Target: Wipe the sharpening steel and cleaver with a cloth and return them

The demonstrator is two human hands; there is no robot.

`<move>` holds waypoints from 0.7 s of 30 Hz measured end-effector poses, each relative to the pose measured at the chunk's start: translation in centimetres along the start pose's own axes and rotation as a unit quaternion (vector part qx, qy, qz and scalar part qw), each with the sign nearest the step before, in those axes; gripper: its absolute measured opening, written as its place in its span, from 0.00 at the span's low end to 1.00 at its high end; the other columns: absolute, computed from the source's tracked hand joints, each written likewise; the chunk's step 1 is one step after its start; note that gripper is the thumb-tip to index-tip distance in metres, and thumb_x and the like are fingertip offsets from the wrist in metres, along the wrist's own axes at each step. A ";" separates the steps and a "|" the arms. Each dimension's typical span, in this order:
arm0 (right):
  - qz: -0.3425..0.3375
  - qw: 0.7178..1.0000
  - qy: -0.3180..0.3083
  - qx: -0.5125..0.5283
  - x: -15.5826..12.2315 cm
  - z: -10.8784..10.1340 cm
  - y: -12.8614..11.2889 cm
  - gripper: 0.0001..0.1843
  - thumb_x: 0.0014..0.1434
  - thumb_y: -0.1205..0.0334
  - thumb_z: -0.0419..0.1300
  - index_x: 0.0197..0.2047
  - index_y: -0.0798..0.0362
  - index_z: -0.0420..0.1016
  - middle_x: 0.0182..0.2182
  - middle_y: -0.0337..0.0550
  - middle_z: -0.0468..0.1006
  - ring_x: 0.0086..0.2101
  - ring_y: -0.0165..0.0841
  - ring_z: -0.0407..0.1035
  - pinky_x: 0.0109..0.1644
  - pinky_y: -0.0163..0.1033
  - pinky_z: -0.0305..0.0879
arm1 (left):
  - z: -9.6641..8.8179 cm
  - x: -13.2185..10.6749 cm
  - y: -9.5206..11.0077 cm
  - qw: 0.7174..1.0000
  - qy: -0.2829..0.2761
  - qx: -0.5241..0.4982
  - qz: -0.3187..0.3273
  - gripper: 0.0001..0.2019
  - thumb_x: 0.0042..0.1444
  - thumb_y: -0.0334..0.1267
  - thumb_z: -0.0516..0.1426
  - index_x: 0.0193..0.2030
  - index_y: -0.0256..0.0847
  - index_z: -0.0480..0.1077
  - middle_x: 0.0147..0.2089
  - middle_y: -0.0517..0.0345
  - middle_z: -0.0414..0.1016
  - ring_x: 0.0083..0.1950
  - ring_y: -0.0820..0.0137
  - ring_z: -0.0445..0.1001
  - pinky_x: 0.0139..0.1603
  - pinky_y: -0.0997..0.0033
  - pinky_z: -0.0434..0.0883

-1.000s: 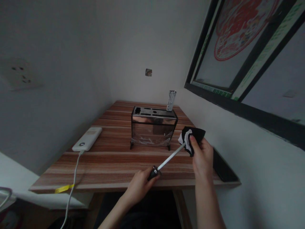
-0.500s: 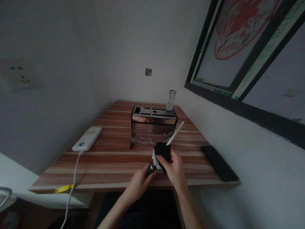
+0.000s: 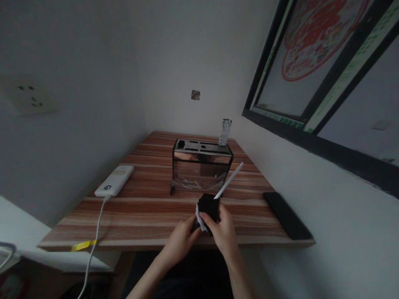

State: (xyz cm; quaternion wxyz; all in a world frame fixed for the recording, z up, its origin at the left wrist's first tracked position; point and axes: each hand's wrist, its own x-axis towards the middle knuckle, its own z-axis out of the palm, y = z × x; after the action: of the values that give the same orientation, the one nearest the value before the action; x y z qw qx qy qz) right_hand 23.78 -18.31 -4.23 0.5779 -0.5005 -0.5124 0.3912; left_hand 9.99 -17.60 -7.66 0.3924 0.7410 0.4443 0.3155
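the left hand (image 3: 181, 241) clasps the dark handle (image 3: 195, 225) while the right hand (image 3: 227, 233), nearer the tip, pinches a black cloth (image 3: 208, 205) over the lower part of the white rod (image 3: 230, 179), whose long axis slants from the grip toward one o'clock.

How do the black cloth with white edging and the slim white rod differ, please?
The black cloth is broad and ragged-edged; the slim white rod is narrow and straight. The right hand grips the cloth, while the left hand holds the rod's dark handle. Both are in the person's grasp.
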 end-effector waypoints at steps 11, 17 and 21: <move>-0.003 0.999 0.014 0.032 0.0 -0.4 -0.1 0.22 0.47 0.56 0.66 0.46 0.54 0.73 0.42 0.50 0.79 0.43 0.43 0.74 0.49 0.48 0.69 | -0.2 0.0 0.6 1.000 -0.017 0.017 -0.001 0.11 0.56 0.35 0.51 0.44 0.39 0.69 0.38 0.53 0.78 0.40 0.63 0.75 0.41 0.73 0.66; -0.017 1.000 0.020 0.011 0.8 -1.4 -1.0 0.18 0.48 0.56 0.65 0.42 0.55 0.73 0.39 0.49 0.80 0.40 0.42 0.74 0.46 0.46 0.70 | -0.2 0.0 1.0 1.000 -0.017 0.011 -0.001 0.09 0.59 0.39 0.51 0.42 0.40 0.68 0.36 0.55 0.77 0.37 0.66 0.75 0.36 0.75 0.65; -0.024 0.999 0.045 0.006 1.8 -2.7 -1.5 0.20 0.48 0.54 0.66 0.42 0.55 0.73 0.36 0.48 0.80 0.36 0.40 0.75 0.39 0.43 0.72 | -0.2 -0.1 1.2 0.999 -0.018 0.037 -0.004 0.09 0.60 0.41 0.50 0.39 0.40 0.68 0.34 0.56 0.76 0.34 0.67 0.74 0.33 0.76 0.62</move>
State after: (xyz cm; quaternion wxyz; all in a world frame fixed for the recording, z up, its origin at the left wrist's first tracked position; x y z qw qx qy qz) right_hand 26.66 -17.36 -2.31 0.6125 -0.5018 -0.4954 0.3573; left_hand 10.33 -17.96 -6.49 0.3737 0.7590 0.4515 0.2837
